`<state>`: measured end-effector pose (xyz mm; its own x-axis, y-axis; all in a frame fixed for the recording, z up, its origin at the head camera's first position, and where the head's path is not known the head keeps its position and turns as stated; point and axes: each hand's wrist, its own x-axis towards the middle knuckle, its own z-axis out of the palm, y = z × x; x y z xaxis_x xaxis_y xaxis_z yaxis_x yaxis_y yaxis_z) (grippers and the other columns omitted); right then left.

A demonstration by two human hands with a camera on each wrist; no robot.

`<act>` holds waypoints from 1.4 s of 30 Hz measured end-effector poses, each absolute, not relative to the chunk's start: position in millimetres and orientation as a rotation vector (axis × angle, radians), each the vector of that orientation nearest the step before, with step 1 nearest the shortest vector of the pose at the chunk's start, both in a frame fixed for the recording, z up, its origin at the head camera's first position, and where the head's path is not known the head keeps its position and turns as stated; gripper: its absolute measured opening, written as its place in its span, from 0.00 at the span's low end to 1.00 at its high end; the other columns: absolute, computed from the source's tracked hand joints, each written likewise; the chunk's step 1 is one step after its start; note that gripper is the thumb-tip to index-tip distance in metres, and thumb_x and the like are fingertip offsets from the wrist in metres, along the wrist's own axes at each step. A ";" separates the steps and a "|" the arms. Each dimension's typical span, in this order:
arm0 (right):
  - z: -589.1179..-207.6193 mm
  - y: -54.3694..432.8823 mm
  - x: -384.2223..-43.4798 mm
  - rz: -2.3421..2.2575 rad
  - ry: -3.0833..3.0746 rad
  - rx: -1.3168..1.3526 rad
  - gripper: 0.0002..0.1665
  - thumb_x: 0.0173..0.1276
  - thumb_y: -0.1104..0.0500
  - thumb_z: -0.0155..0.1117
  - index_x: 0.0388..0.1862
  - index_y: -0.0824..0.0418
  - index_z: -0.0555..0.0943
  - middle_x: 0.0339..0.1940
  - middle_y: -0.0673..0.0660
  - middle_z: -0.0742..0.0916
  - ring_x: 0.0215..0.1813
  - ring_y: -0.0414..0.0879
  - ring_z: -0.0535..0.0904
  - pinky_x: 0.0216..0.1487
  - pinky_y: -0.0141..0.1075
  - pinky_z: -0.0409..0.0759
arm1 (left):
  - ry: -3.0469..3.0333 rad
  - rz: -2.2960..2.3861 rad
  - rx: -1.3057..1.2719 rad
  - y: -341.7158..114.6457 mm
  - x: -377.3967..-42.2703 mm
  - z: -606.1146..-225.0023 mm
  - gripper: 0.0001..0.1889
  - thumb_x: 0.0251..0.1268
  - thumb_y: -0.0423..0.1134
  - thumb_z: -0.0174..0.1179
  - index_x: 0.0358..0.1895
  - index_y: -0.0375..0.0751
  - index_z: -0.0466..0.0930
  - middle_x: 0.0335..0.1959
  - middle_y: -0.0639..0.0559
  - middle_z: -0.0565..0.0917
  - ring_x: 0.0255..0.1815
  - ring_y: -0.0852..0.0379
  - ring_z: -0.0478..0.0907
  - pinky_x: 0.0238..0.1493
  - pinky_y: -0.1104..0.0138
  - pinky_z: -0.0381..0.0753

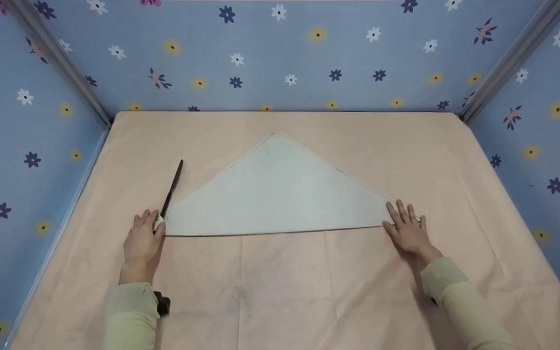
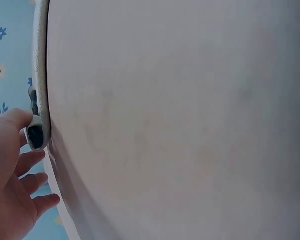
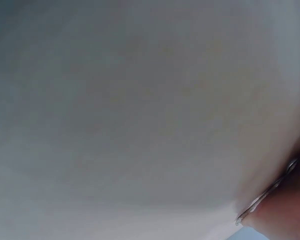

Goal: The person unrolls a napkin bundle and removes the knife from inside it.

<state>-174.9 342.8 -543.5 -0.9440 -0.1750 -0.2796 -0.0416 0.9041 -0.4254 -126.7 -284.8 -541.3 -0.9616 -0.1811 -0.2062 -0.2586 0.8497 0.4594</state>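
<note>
A pale, whitish cloth (image 1: 280, 194) lies as a wide triangle, its peak pointing away and its long straight edge nearest me. At its left corner my left hand (image 1: 143, 238) pinches the cloth; in the left wrist view the thumb sits on the end of a thick folded edge (image 2: 41, 75) with a dark hollow in it. My right hand (image 1: 409, 233) rests on the right corner with its fingers spread. Beside the left hand lies a slim dark stick-like object (image 1: 173, 187), its lower end hidden by the hand. In the right wrist view, part of the right hand (image 3: 282, 212) touches the cloth's edge.
A peach tablecloth (image 1: 285, 282) with creases covers the table. Blue flowered panels (image 1: 260, 53) stand along the back and both sides, joined by grey posts (image 1: 61, 58) at the back corners.
</note>
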 end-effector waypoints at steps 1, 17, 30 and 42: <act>-543.4 342.7 -174.7 -0.608 2.755 -0.162 0.40 0.86 0.49 0.40 0.85 0.68 0.44 0.86 0.73 0.43 0.85 0.75 0.31 0.79 0.74 0.24 | 2.870 0.750 -0.349 -285.1 -126.3 -541.0 0.30 0.85 0.40 0.43 0.79 0.25 0.56 0.81 0.23 0.53 0.82 0.21 0.46 0.80 0.33 0.53; -542.9 342.7 -174.4 -0.616 2.766 -0.165 0.40 0.86 0.48 0.40 0.86 0.67 0.46 0.86 0.73 0.44 0.85 0.76 0.32 0.79 0.75 0.25 | 2.828 0.816 -0.441 -297.6 -124.0 -541.6 0.29 0.86 0.42 0.39 0.79 0.24 0.57 0.81 0.23 0.52 0.83 0.22 0.44 0.81 0.35 0.52; -544.2 343.4 -175.3 -0.601 2.759 -0.166 0.40 0.86 0.48 0.40 0.85 0.68 0.45 0.86 0.73 0.43 0.85 0.75 0.31 0.79 0.75 0.25 | 2.843 0.843 -0.463 -294.0 -116.9 -537.0 0.30 0.87 0.41 0.36 0.80 0.24 0.52 0.82 0.23 0.50 0.84 0.23 0.43 0.83 0.38 0.50; -541.9 343.5 -174.8 -0.625 2.744 -0.174 0.41 0.86 0.48 0.41 0.85 0.68 0.45 0.86 0.74 0.43 0.85 0.75 0.31 0.78 0.75 0.24 | 2.907 0.943 -0.374 -281.0 -108.9 -532.4 0.32 0.84 0.39 0.44 0.79 0.19 0.51 0.84 0.24 0.44 0.85 0.26 0.39 0.83 0.38 0.51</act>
<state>-174.8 343.5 -541.9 -0.9412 -0.1874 -0.2810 -0.0472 0.8967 -0.4401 -108.9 -281.0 -532.4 -0.9685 -0.2101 -0.1336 -0.2486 0.7831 0.5701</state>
